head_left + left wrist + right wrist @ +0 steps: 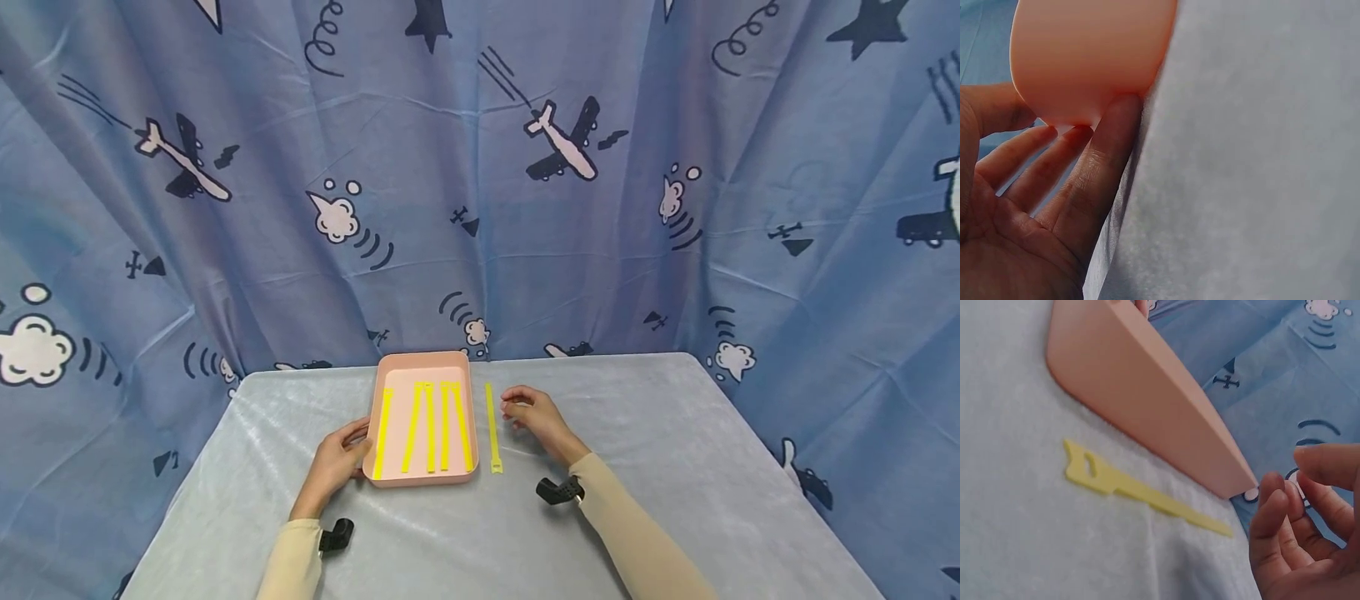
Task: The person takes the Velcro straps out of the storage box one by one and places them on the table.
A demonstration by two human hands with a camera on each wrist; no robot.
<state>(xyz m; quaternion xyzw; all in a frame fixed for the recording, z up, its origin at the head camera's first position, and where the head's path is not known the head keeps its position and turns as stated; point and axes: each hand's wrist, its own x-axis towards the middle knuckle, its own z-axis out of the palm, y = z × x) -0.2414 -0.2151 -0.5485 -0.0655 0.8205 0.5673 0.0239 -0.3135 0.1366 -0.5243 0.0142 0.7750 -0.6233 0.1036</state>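
Note:
A pink rectangular tray (424,367) stands on the table with several yellow slotted cable straps (430,429) lying lengthwise inside it. My left hand (335,463) holds the tray's left side, with the thumb at the rim and the fingers against the outer wall (1091,56) lower down. To the right of the tray, one more yellow cable strap (492,427) lies flat on the cloth. Its notched, slotted head (1088,469) points toward me. My right hand (542,419) hovers just right of this strap's far end, fingers loosely bent and nothing between them.
A pale grey cloth (675,467) covers the table. Behind it hangs a blue curtain (405,250) printed with planes and clouds, close to the tray's far edge. Each wrist carries a black camera mount (558,491).

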